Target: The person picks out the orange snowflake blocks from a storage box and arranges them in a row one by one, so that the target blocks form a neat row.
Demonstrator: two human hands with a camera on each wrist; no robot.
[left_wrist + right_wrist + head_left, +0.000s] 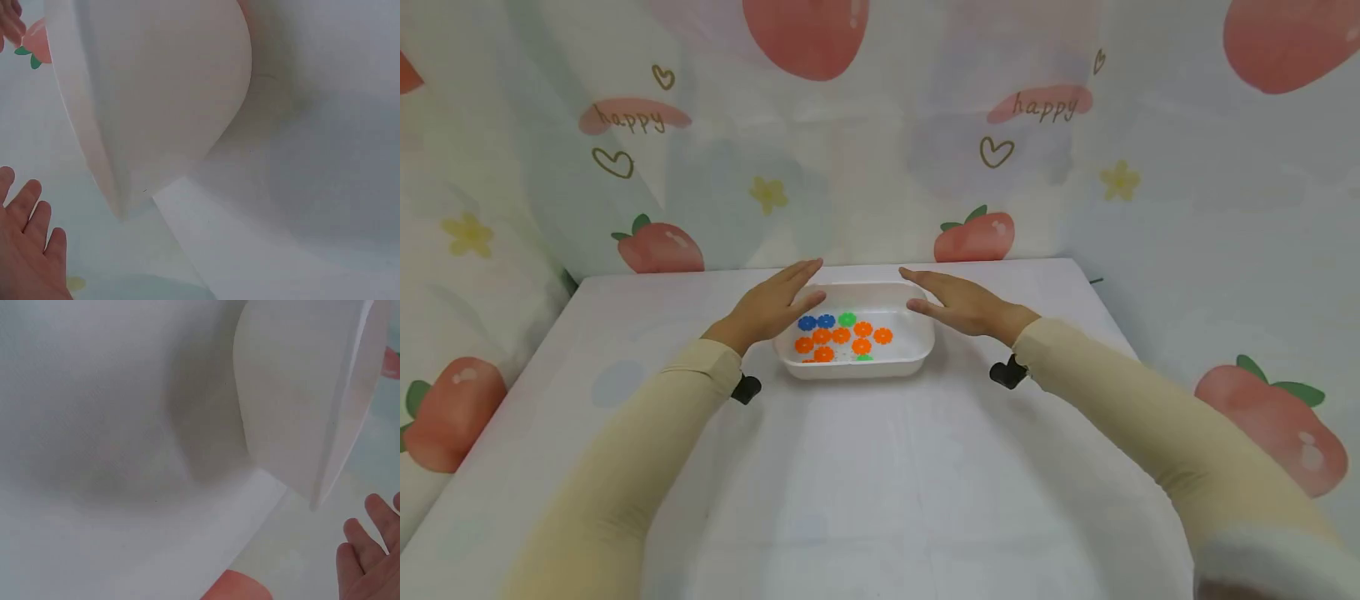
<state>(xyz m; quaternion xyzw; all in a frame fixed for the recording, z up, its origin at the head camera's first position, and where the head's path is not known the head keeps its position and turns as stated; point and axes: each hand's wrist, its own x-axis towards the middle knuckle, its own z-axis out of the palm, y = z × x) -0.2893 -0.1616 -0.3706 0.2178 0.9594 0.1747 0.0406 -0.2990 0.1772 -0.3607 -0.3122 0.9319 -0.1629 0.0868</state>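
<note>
A white plastic tray [859, 369] stands toward the far side of the table. Inside it lie several flower-shaped plastic pieces: mostly orange ones [883, 336], a pair of blue ones [826, 321] and some green [847, 319]. My left hand [766, 307] is raised at the tray's left end, fingers extended, the thumb over the rim. Facing it, my right hand [970, 304] hovers at the right end with straight fingers. Both wrist views show the tray's outer wall [162, 94] apart from the left fingers [39, 225] and the right fingers [362, 540]. Neither hand holds anything.
A white cloth covers the table [865, 483], whose back edge lies just behind the tray. Beyond it hangs a printed curtain [865, 167] with fruit, hearts and flowers. Dark wrist-worn devices [1008, 372] sit under both cuffs.
</note>
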